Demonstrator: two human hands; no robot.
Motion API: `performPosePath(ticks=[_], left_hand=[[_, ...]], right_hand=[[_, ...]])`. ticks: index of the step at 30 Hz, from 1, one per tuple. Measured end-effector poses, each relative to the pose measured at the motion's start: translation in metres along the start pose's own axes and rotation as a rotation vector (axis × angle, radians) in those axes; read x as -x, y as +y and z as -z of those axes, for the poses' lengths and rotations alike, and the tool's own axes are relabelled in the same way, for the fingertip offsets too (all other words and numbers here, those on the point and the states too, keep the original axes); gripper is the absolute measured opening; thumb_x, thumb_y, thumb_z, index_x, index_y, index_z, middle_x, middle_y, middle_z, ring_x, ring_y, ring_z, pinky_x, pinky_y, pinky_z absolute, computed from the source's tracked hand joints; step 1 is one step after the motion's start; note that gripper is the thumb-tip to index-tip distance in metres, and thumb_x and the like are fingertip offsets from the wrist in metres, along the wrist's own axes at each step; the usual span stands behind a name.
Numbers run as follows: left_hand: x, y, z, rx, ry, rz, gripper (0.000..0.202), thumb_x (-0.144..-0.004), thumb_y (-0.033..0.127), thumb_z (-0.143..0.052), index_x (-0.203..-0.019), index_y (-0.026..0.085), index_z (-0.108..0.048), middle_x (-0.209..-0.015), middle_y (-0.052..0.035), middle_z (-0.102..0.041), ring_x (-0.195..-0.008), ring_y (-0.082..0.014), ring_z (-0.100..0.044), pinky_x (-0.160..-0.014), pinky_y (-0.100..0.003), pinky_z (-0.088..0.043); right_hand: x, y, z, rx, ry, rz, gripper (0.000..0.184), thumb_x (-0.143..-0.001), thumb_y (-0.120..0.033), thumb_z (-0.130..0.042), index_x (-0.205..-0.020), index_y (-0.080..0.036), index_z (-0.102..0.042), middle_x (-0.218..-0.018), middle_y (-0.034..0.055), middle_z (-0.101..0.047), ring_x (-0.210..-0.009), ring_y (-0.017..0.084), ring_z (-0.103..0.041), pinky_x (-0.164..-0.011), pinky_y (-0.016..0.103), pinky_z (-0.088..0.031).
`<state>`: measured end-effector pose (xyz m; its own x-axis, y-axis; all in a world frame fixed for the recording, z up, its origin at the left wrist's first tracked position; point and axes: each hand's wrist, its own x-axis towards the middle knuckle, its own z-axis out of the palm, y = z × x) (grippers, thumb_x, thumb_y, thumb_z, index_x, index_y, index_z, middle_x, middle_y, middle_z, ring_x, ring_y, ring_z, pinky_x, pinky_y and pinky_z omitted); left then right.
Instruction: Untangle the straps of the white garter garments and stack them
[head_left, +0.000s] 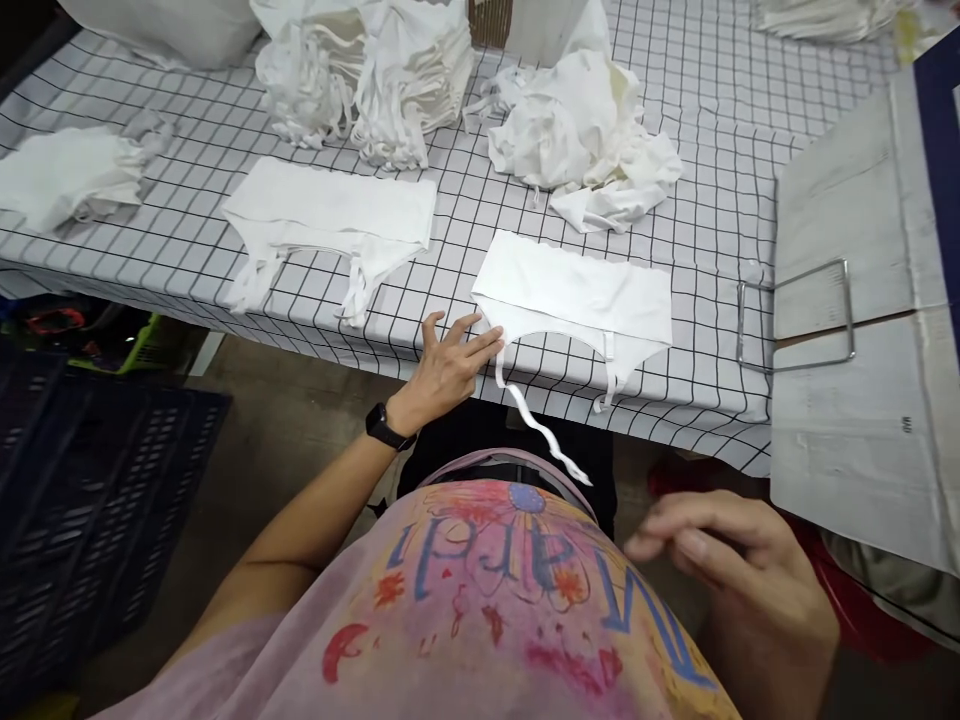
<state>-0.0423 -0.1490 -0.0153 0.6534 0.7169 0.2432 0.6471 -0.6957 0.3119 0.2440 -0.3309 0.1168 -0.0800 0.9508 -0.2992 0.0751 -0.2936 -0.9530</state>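
A white garter belt (577, 290) lies spread near the table's front edge. One of its straps (536, 425) hangs loose over the edge; another strap (609, 370) lies at its right part. My left hand (450, 365), with a black watch on the wrist, rests spread on the belt's lower left corner and the tablecloth. My right hand (739, 560) is raised in front of my body at the lower right, apart from the belt. Its fingers are curled together, and nothing shows in them. To the left lies a second white garter belt (330, 205), flat, with straps toward the edge.
Stacked white garments (375, 70) stand at the back, beside a crumpled white heap (577, 140). More white fabric (71, 175) lies at far left. A cardboard box (847, 400) with a wire handle (847, 310) borders the right. Dark crates (82, 500) stand at lower left.
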Motion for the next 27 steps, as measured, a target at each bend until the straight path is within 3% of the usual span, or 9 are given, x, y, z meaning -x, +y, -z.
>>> performPosePath(ticks=[3, 6, 9, 12, 15, 19, 22, 25, 27], left_hand=[[0.0, 0.001, 0.001, -0.01, -0.015, -0.008, 0.066, -0.084, -0.005, -0.048, -0.141, 0.025, -0.062, -0.152, -0.0078, -0.06, -0.144, -0.0366, -0.048, -0.113, -0.069, -0.026], [0.0, 0.002, 0.001, -0.015, -0.029, -0.014, 0.065, -0.086, -0.005, -0.045, -0.142, 0.023, -0.061, -0.154, -0.0077, -0.059, -0.145, -0.0356, -0.048, -0.114, -0.068, -0.026], [0.0, 0.003, 0.002, -0.021, -0.046, -0.001, 0.066, -0.085, -0.006, -0.045, -0.141, 0.023, -0.061, -0.154, -0.0075, -0.058, -0.145, -0.0348, -0.047, -0.114, -0.067, -0.025], [0.0, 0.003, 0.003, -0.038, -0.068, 0.001, 0.068, -0.084, -0.007, -0.045, -0.142, 0.024, -0.061, -0.155, -0.0081, -0.058, -0.146, -0.0349, -0.046, -0.115, -0.067, -0.025], [0.001, 0.003, 0.003, -0.052, -0.072, -0.005, 0.07, -0.083, -0.006, -0.045, -0.145, 0.024, -0.059, -0.156, -0.0089, -0.056, -0.147, -0.0349, -0.045, -0.116, -0.067, -0.025], [0.004, 0.003, 0.003, -0.065, -0.065, 0.002, 0.073, -0.083, -0.006, -0.046, -0.147, 0.025, -0.057, -0.157, -0.0084, -0.055, -0.147, -0.0356, -0.045, -0.116, -0.07, -0.024], [0.005, 0.004, 0.001, -0.077, -0.049, 0.009, 0.074, -0.083, -0.007, -0.045, -0.148, 0.027, -0.056, -0.157, -0.0071, -0.055, -0.148, -0.0355, -0.045, -0.116, -0.071, -0.023], [0.006, 0.004, 0.0, -0.08, -0.026, 0.016, 0.074, -0.084, -0.007, -0.045, -0.148, 0.027, -0.056, -0.156, -0.0062, -0.056, -0.147, -0.0352, -0.045, -0.116, -0.071, -0.022], [0.006, 0.004, 0.0, -0.075, -0.021, 0.016, 0.073, -0.084, -0.006, -0.046, -0.148, 0.026, -0.056, -0.156, -0.0063, -0.056, -0.147, -0.0355, -0.046, -0.115, -0.072, -0.022]], right_hand=[[-0.029, 0.012, -0.01, -0.016, 0.102, -0.028, 0.015, -0.096, -0.028, -0.069, -0.103, -0.029, -0.082, -0.095, 0.0044, -0.082, -0.052, 0.01, -0.05, -0.05, 0.023, -0.046], [-0.075, 0.04, -0.019, 0.054, 0.089, 0.001, 0.022, -0.095, -0.034, -0.068, -0.112, -0.026, -0.079, -0.112, 0.0065, -0.08, -0.067, 0.012, -0.06, -0.063, 0.026, -0.052], [-0.12, 0.077, -0.034, 0.198, -0.065, -0.034, 0.033, -0.093, -0.04, -0.065, -0.116, -0.02, -0.078, -0.111, 0.0096, -0.08, -0.08, 0.019, -0.07, -0.072, 0.032, -0.057], [-0.154, 0.106, -0.056, 0.404, -0.003, 0.029, 0.038, -0.091, -0.041, -0.063, -0.119, -0.018, -0.077, -0.107, 0.0109, -0.08, -0.081, 0.023, -0.071, -0.078, 0.037, -0.057], [-0.171, 0.115, -0.075, 0.509, 0.009, 0.099, 0.036, -0.09, -0.041, -0.064, -0.114, -0.017, -0.077, -0.1, 0.0101, -0.08, -0.08, 0.024, -0.07, -0.078, 0.036, -0.054], [-0.16, 0.102, -0.077, 0.487, -0.105, 0.087, 0.034, -0.097, -0.046, -0.057, -0.091, -0.019, -0.077, -0.08, 0.0057, -0.076, -0.067, 0.02, -0.065, -0.066, 0.031, -0.05], [-0.13, 0.081, -0.062, 0.394, -0.218, 0.032, 0.039, -0.101, -0.049, -0.054, -0.085, -0.02, -0.076, -0.084, 0.0054, -0.077, -0.073, 0.02, -0.067, -0.07, 0.03, -0.051], [-0.096, 0.061, -0.044, 0.379, -0.246, -0.038, 0.039, -0.102, -0.049, -0.055, -0.093, -0.02, -0.078, -0.086, 0.0057, -0.078, -0.076, 0.02, -0.068, -0.074, 0.03, -0.051], [-0.076, 0.051, -0.033, 0.376, -0.211, -0.076, 0.039, -0.102, -0.049, -0.056, -0.117, -0.021, -0.077, -0.084, 0.0048, -0.078, -0.074, 0.019, -0.068, -0.072, 0.029, -0.052]])
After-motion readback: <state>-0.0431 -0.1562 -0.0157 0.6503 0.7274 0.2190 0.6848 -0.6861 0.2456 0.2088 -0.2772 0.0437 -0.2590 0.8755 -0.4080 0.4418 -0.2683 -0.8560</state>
